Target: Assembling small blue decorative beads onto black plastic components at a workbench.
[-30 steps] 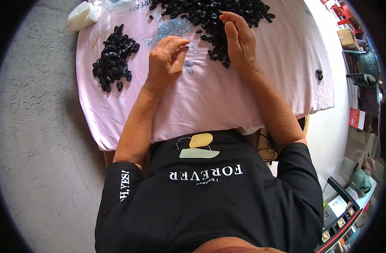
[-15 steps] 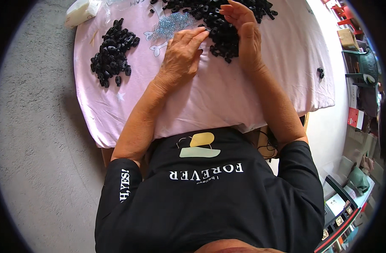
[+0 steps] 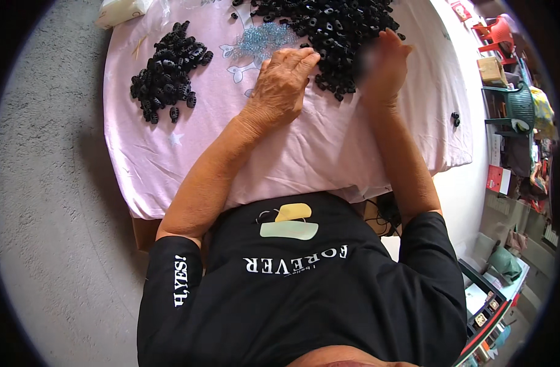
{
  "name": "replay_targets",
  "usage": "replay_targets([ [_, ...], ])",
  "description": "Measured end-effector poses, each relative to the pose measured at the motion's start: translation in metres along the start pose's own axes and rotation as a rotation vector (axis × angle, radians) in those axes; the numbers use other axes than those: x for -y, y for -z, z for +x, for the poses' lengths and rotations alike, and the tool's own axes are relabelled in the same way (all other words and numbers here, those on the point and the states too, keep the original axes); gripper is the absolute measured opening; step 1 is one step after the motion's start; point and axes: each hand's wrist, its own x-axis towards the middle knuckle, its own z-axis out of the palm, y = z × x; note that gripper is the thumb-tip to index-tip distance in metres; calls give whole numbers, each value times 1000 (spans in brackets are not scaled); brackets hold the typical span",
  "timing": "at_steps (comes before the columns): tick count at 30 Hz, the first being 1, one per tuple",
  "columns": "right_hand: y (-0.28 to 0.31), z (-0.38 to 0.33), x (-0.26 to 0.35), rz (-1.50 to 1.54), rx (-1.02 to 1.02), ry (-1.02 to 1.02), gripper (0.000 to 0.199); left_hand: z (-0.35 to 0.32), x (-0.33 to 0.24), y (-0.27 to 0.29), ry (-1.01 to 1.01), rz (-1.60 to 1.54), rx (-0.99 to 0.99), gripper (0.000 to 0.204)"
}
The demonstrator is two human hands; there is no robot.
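Observation:
My left hand (image 3: pixel 282 85) is closed in a pinch, its fingertips at the near left edge of a large pile of small black ribbed plastic pieces (image 3: pixel 335 30). Whatever lies between those fingers is too small or too hidden to make out. To the right of that pile is my right hand (image 3: pixel 387 73), partly smeared, its upper fingers stretched out and apart. Just beyond my left hand lies a heap of small clear bluish pieces (image 3: pixel 265 41). A second, smaller heap of black ribbed pieces (image 3: pixel 170 73) sits on the left of the table.
A pink patterned cloth (image 3: pixel 329 153) covers the table. Thin sticks (image 3: pixel 138 48) and a white packet (image 3: pixel 122 11) lie at the far left. A few black pieces (image 3: pixel 455 118) sit near the right edge. Beyond are a red chair (image 3: pixel 497 33) and a green chair (image 3: pixel 518 107).
My right hand has moved down and to the right, away from my left hand. The left hand has shifted slightly right and nearer, still pinched. The whole view has shifted a little.

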Motion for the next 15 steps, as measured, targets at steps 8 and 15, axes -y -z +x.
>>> replay_targets([
  [8, -17, -36, 3, -119, 9, 26, 66, 0, 8, -2, 24, -157, -65, 40],
  [15, -42, -49, -5, -200, -59, 96, 70, -4, 7, -4, 5, -124, -92, 40],
])
